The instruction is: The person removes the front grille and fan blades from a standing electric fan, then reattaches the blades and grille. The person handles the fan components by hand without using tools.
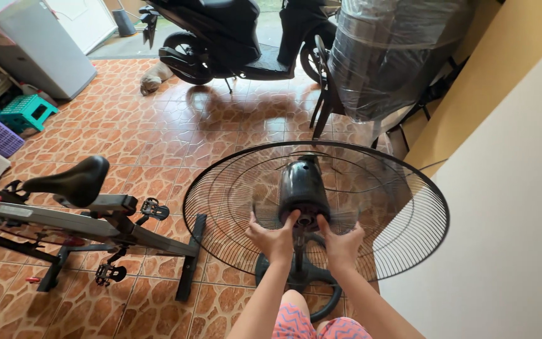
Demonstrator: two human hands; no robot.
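Clear plastic wrapping (390,56) bundled round a tall bulky item, behind the stand fan's wire guard (315,210), beside the yellow wall, upper right, glossy and crinkled, contents not discernible, no labels, signs or screens visible.

We reach both bare forearms forward and slightly upward from the bottom of the view, converging as they go. Our left hand (273,238) sits with its back toward us, the wrist straight, the fingers curled forward and the thumb raised toward the middle. Our right hand (341,242) mirrors it just beside, the back showing, the thumb lifted inward and the fingers spread a little to the outer side. The two hands are level, near each other but apart. Our knees show below, between the forearms.
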